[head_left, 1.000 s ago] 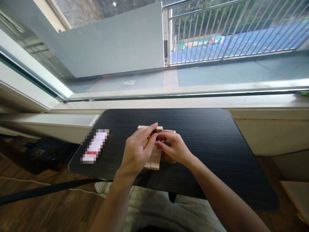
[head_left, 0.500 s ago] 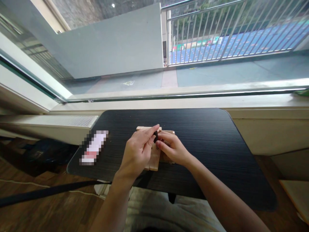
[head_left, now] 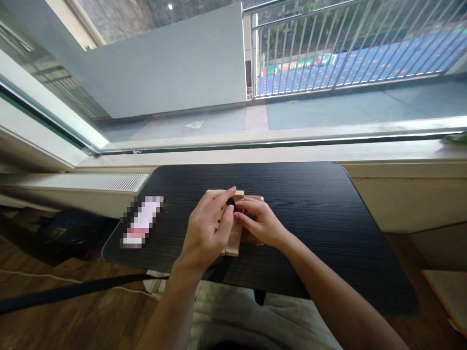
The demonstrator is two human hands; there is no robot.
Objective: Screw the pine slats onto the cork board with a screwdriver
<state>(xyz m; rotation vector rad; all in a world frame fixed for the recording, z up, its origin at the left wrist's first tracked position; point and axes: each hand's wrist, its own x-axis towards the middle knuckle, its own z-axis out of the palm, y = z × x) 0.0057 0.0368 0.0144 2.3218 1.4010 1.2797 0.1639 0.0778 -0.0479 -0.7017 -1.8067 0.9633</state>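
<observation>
Between the thumb and index finger of my left hand [head_left: 208, 224] is a small black object [head_left: 231, 201], rounded like a short tool handle; its exact kind is hard to make out. My right hand [head_left: 263, 222] is close beside it, thumb and index finger pinched together against the object's lower right side. What that pinch holds is hidden. Both hands are over a pale wooden piece [head_left: 232, 244] with several small dark holes, partly covered by the left hand. A second, browner wooden piece [head_left: 250, 238] lies under my right fingers.
The wooden pieces lie on a black table [head_left: 314, 209] with rounded corners. A blurred-out white and red item [head_left: 143, 221] lies at its left. Behind the table are a window sill [head_left: 277, 154] and a large window. A radiator [head_left: 109, 182] stands at the left.
The black object has tilted and moved slightly left and up, with more of the wood and its holes showing. My left fingers have shifted around it; my right hand has barely moved.
</observation>
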